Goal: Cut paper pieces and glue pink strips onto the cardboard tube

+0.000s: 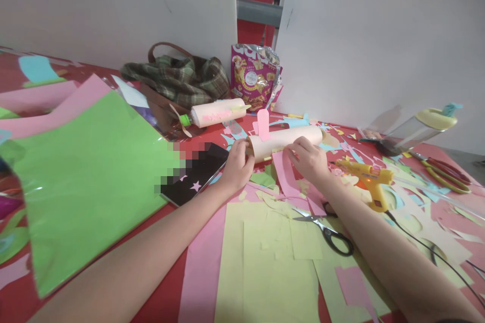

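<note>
The bench [166, 287], covered in red, is strewn with paper offcuts from edge to edge. Largest on it is a green sheet [87, 176] lying toward the left edge, with pink sheets [56, 106] tucked under its far side. Pale yellow sheets [265, 257] overlap a long pink strip [204, 262] at the near edge, between the person's forearms. Against the far edge, by the white boards, sits a plaid bag [178, 78] with a purple snack packet [254, 76] just beside it. A black notebook [197, 174] with small star shapes lies next to the green sheet.

Near the middle of the bench lies a cream paper roll [288, 140], on its side, with a pink tab [262, 123] standing up from its left part. The left hand [237, 164] grips the roll's left end, fingers curled around it. The right hand [308, 159] rests on the roll's near side toward the middle, fingers bent down against the paper and a pink strip below it.

Behind the roll lies a second, smaller decorated tube [217, 112] with a green tip. A yellow glue gun [369, 179] stands just right of the right hand, its cord trailing to the near right corner. Black-handled scissors [326, 229] lie by the right forearm; red-and-yellow scissors [445, 171] and a tipped clear bottle [420, 128] lie toward the right edge.
</note>
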Demonstrator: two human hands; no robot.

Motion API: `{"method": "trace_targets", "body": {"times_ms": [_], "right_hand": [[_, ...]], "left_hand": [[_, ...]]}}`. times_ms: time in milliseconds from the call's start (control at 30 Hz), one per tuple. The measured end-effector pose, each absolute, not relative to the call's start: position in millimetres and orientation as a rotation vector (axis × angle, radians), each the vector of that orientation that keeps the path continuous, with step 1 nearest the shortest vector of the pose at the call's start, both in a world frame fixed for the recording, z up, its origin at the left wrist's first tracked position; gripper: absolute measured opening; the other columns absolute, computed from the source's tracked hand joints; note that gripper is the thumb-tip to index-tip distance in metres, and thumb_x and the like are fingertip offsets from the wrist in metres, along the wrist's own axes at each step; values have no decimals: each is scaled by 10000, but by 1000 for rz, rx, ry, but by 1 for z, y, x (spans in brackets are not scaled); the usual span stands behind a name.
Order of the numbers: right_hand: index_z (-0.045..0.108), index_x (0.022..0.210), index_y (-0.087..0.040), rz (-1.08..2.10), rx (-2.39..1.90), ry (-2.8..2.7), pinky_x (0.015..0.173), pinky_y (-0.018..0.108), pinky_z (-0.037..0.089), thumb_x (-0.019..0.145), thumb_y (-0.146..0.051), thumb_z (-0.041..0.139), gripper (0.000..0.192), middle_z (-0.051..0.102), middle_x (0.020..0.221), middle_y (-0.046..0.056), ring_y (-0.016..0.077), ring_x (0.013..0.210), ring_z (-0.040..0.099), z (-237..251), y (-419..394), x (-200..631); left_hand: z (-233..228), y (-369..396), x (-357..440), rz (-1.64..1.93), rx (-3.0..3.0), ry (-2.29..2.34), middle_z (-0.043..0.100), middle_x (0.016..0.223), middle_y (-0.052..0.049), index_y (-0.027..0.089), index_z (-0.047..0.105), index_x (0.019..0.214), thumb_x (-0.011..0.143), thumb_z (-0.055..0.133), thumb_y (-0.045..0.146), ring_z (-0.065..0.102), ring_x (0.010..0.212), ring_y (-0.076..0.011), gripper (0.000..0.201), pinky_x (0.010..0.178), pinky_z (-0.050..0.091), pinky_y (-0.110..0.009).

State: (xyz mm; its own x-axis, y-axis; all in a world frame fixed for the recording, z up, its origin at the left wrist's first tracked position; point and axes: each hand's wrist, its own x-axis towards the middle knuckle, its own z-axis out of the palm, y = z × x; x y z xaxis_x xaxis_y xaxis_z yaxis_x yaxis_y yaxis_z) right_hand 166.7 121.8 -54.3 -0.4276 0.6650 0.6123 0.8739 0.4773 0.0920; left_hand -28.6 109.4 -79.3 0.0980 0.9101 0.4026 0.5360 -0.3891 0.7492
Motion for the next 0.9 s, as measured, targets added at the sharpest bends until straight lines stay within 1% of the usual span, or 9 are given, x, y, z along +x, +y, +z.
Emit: {"method": "trace_targets", "body": {"times_ms": [100,300,467,567,767,900], "right_hand": [[627,718,-173,-554,-1292,-2218,415,216,267,797,-207,386,257,557,695,36,84,493,452,-53,121,166],[615,776,-168,-539,-1338,-2210,391,210,235,792,-214,388,232,554,725,41,84,494,451,-54,122,165],[607,758,-175,-509,-1389,-2213,379,209,200,781,-200,379,230,539,724,38,82,474,423,-55,122,162],[603,757,-175,-488,-1419,-2197,377,206,194,777,-201,381,224,540,747,39,82,478,432,-53,121,160],[592,752,-173,-357,-1555,-2161,378,207,196,762,-243,415,190,538,783,39,85,479,440,-46,118,157],[577,772,-176,-279,-1612,-2163,377,205,202,757,-233,424,165,541,816,45,105,529,479,-40,117,156]], "left_hand": [[-79,110,-29,1206,1976,1419,454,994,-81,172,409,882,710,374,98,422,986,-185,190,839,371,-334],[-81,110,-28,1219,1981,1407,451,992,-84,170,405,879,710,379,101,422,989,-185,184,843,372,-332],[-82,110,-29,1229,1984,1400,455,981,-76,180,401,873,703,382,93,430,982,-183,191,840,373,-334],[-81,110,-29,1227,1987,1407,452,979,-72,183,396,867,707,380,96,435,975,-182,182,826,378,-331],[-78,108,-28,1210,1987,1435,455,956,-70,182,401,861,712,381,100,445,943,-181,171,794,385,-326],[-79,109,-28,1206,1997,1441,452,973,-78,175,402,866,702,392,99,440,954,-186,181,800,379,-331]]}}
